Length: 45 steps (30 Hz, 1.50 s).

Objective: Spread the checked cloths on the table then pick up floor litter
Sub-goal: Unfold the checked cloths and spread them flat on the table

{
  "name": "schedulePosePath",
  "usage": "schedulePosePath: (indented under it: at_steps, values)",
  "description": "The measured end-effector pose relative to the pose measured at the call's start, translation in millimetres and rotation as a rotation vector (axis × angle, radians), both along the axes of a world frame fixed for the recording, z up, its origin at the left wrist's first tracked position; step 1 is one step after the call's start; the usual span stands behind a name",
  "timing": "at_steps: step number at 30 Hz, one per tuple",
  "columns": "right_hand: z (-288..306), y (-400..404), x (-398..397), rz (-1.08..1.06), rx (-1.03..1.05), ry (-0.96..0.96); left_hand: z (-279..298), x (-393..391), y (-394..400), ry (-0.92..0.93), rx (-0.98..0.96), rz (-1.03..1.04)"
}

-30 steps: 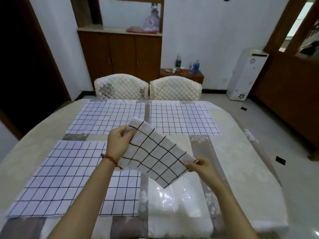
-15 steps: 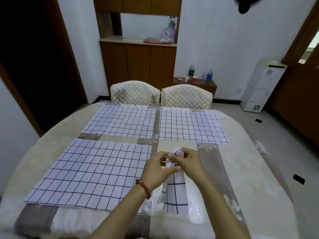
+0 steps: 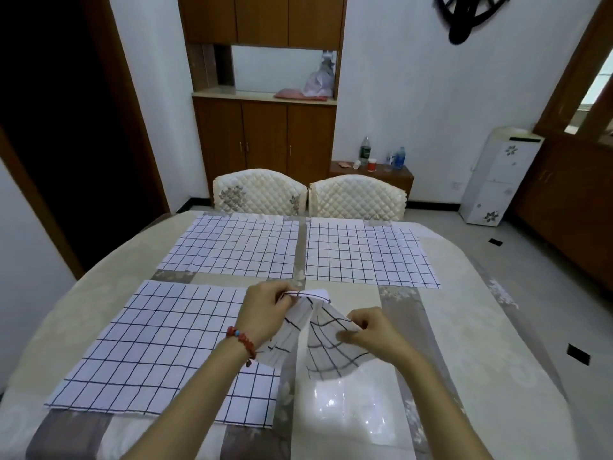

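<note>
**Fourth checked cloth held above the desk, half opened**

The desk (image 3: 497,343) fills the lower part of the head view, oval and covered in a beige and grey patterned cover. Three checked cloths lie flat on it: the near-left cloth (image 3: 159,346), the far-left cloth (image 3: 235,245) and the far-right cloth (image 3: 365,252), set apart by narrow strips of bare cover. A clear plastic sheet (image 3: 348,410) lies on the near right part, under the hands.

Behind the desk stand two quilted cream chairs (image 3: 258,194), a wooden cabinet (image 3: 265,134), a low side table (image 3: 371,172) with bottles and a red cup, and a white floor unit (image 3: 497,174) against the wall. Small dark pieces of litter (image 3: 578,353) lie on the pale floor to the right.

The folded checked cloth (image 3: 318,336) hangs in the air above the near right part of the desk, between both hands. The left hand (image 3: 265,313), with a red bead bracelet (image 3: 242,340) at the wrist, has its grip clenched on the cloth's top edge. The right hand (image 3: 368,330) pinches a lower edge just to the right, so the cloth fans downward from the two grips.

Half a second ago both hands were pressed together at the cloth's top and it hung as a narrow strip; now the right hand has drawn away to the right and the cloth is spread wider.
</note>
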State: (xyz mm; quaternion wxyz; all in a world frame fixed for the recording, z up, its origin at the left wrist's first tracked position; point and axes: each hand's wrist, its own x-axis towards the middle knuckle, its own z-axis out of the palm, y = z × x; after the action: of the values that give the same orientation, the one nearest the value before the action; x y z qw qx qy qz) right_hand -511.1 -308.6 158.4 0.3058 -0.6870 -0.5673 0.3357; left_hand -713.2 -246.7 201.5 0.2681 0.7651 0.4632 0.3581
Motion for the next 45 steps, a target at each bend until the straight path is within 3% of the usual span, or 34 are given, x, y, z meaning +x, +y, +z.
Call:
schedulePosePath:
  at_steps: [5, 10, 15, 19, 24, 28, 32, 35, 39, 45]
  values:
    - [-6.3, -2.8, 1.9, -0.083, 0.057, -0.091, 12.0, -20.4, 16.7, 0.059, 0.017, 0.026]
    - [25.0, 2.3, -5.0, -0.185, 0.19, -0.092, 7.7, -24.5, 22.2, 0.268, 0.063, 0.147]
    - [50.0, 7.2, -27.5, 0.009, 0.245, -0.309, -3.4, 12.2, 9.8, 0.353, 0.23, -0.205]
    - [52.5, 2.8, -28.0, 0.011, 0.294, -0.245, -4.0, 26.9, 5.1, 0.255, 0.097, -0.309]
    - [42.4, -17.1, 14.5, -0.151, 0.141, -0.126, 2.4, 13.4, 15.5, -0.112, -0.121, -0.131]
    - [38.2, -32.5, 36.4, -0.157, 0.149, 0.134, 6.7, 3.7, 28.5, -0.196, -0.165, -0.071]
    - [39.7, -31.1, 32.1, -0.188, 0.212, 0.232, 7.7, 12.2, 32.3, -0.201, -0.171, 0.113]
    - [43.4, -23.0, 19.3, -0.224, 0.268, 0.227, 3.1, 23.4, 23.9, -0.1, -0.116, 0.281]
    - [41.8, -12.9, 7.5, -0.307, 0.319, 0.149, -1.2, 42.4, -8.3, -0.123, -0.044, 0.227]
    - [39.1, -4.1, -6.1, -0.326, 0.308, 0.021, 0.7, 59.3, -32.1, -0.181, -0.281, 0.091]
